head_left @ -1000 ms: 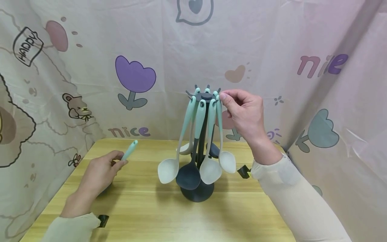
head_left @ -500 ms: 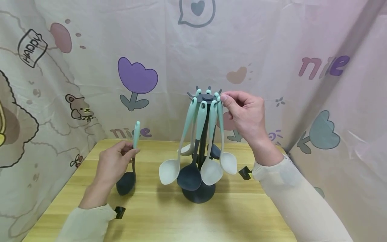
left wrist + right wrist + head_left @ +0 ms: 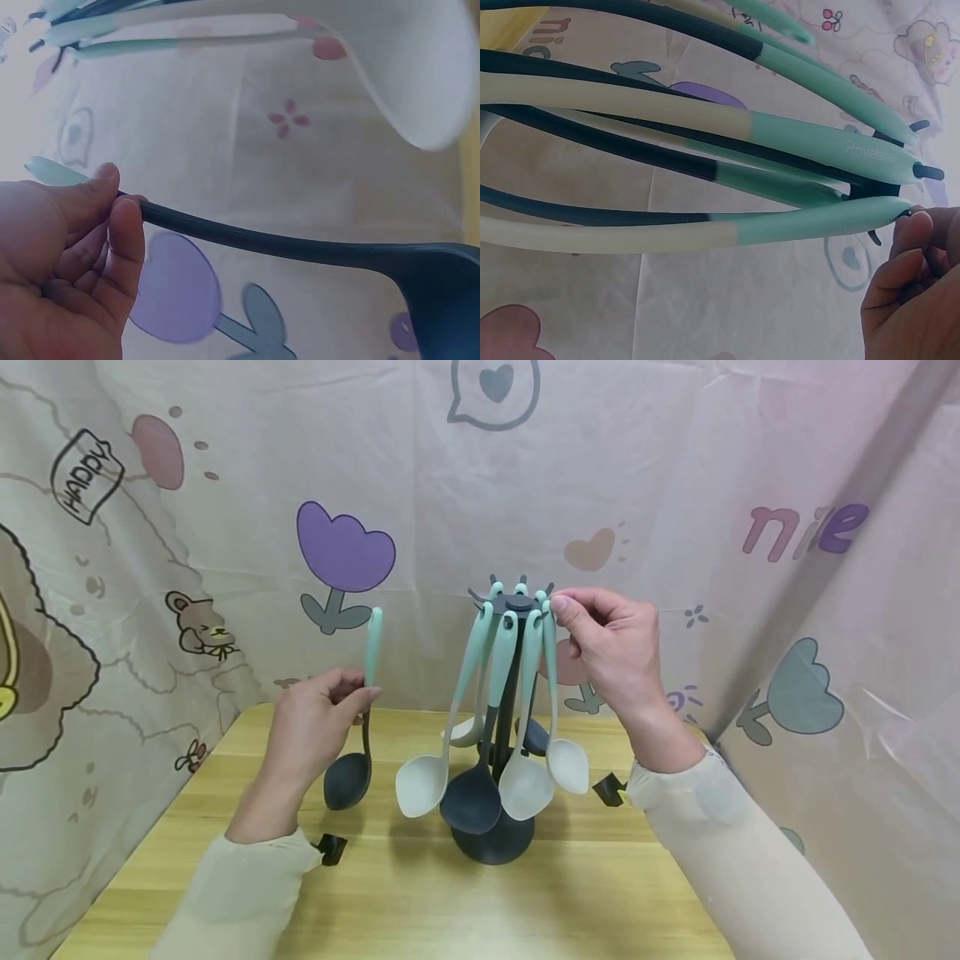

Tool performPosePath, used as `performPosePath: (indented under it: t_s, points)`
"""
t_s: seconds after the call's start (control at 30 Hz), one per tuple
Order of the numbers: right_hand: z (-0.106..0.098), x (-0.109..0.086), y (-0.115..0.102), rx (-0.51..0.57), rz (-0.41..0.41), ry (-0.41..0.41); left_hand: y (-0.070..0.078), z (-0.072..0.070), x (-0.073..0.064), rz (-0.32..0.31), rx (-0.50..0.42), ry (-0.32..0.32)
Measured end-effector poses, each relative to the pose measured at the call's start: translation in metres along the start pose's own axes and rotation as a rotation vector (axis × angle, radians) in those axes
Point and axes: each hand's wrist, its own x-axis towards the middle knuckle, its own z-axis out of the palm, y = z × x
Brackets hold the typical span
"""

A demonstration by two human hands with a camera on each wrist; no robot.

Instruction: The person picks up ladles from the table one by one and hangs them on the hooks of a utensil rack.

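Observation:
My left hand (image 3: 311, 718) pinches a dark ladle (image 3: 347, 781) by the lower part of its mint handle. The ladle hangs upright above the table, bowl down, left of the utensil stand (image 3: 492, 847). In the left wrist view, thumb and fingers close round the handle near the dark shaft (image 3: 255, 238). My right hand (image 3: 618, 643) pinches the stand at a hook on its right side, by the top of a white ladle (image 3: 567, 766). In the right wrist view, the fingertips meet at that hook, at the end of the mint handle (image 3: 825, 217); the exact contact is partly hidden.
Several mint-handled utensils hang round the stand, including a dark ladle (image 3: 471, 799) and a white spoon-like one (image 3: 421, 786) at the left. The wooden table (image 3: 600, 893) carries the stand. A printed curtain (image 3: 480, 502) rises behind the table and along both sides.
My left hand has lifted the dark ladle and brought it right, nearer the stand, turning it from tilted to upright. My right hand has stayed at the hook.

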Motion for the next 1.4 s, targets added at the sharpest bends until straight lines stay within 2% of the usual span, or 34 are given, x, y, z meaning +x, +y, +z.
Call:
performPosePath:
  t_s: [0.1,0.2,0.4,0.57,0.7,0.9,1.2,1.4]
  points:
    - [0.0,0.0,0.0,-0.001,0.003,0.002,0.014,0.001,0.007,0.029,-0.012,-0.002]
    - [0.0,-0.001,0.0,0.0,0.008,0.001,0.026,0.003,0.015,0.035,-0.038,-0.034]
    - [-0.001,-0.001,0.0,0.006,0.012,-0.004,0.046,0.01,0.026,-0.006,-0.093,-0.103]
    - [-0.001,-0.001,0.0,0.005,0.011,-0.004,0.055,0.014,0.031,-0.021,-0.108,-0.126]
    - [-0.001,0.0,-0.001,0.007,0.001,0.001,0.061,0.017,0.033,0.001,-0.106,-0.118]
    - [0.0,-0.001,-0.001,0.005,0.005,-0.002,0.065,0.019,0.035,0.025,-0.118,-0.141]
    - [0.0,-0.001,0.0,0.006,-0.01,0.007,0.066,0.025,0.039,0.021,-0.12,-0.184]
    - [0.0,-0.002,0.0,0.0,-0.006,0.002,0.066,0.03,0.04,0.046,-0.131,-0.179]
